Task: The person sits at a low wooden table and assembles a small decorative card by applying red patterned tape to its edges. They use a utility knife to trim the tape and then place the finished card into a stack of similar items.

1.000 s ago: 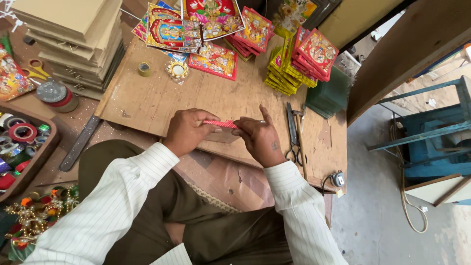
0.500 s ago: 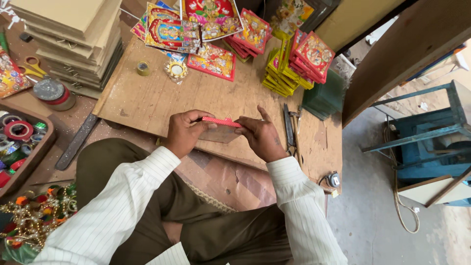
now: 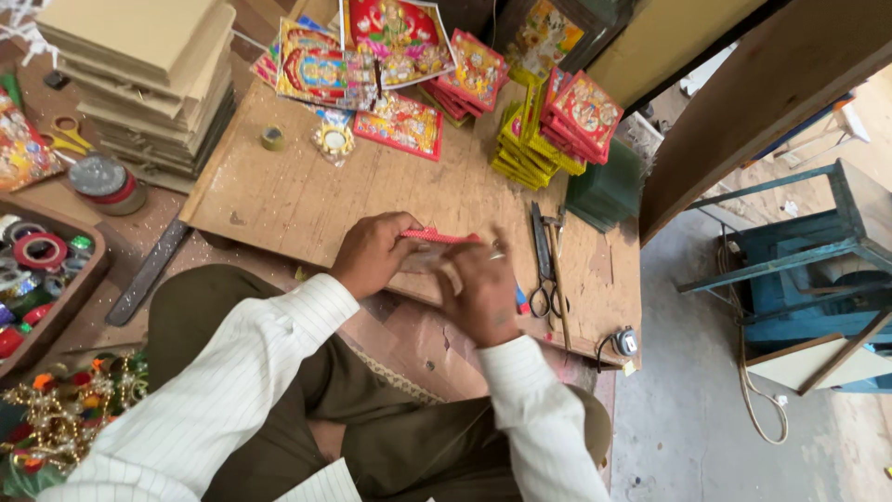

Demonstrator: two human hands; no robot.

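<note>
Red strip (image 3: 439, 237) sits at board centre, on its near edge zone, pinched at its 9 o'clock end by the left hand (image 3: 372, 256), fingers curled closed on it; the right hand (image 3: 481, 290) lies flat over its 3 o'clock end, fingers pressing down on a pale flat piece (image 3: 423, 260) under it, so closed on nothing that I can see. My read: strip is being laid along the top edge of that piece. To do it well, keep the left pinch taut and low, slide the right fingers along the strip rather than lifting, check the edge line before pressing hard. The piece's exact outline is hidden by the hands. Board (image 3: 307, 200) is bare plywood. Scissors (image 3: 543, 265) lie just at 3 o'clock of the right hand, blades pointing to 12. Packages: at 12 o'clock, flat red-bordered picture cards (image 3: 401, 124) fan out, bright multicolour prints; at 1 o'clock, a stack of red and yellow packs (image 3: 548, 130), rectangular, tilted; beside it at 2 o'clock a dark green stack (image 3: 604, 191). At 10 o'clock, tan blank boards (image 3: 139, 74) piled high, unlabelled. Small tape roll (image 3: 272, 138) at 11 o'clock. At 9 o'clock, a tray (image 3: 84, 279) holds tape rolls, red and green. Gold beaded trim (image 3: 65, 418) at 7 o'clock. Print on the packs is too small to make out.
</note>
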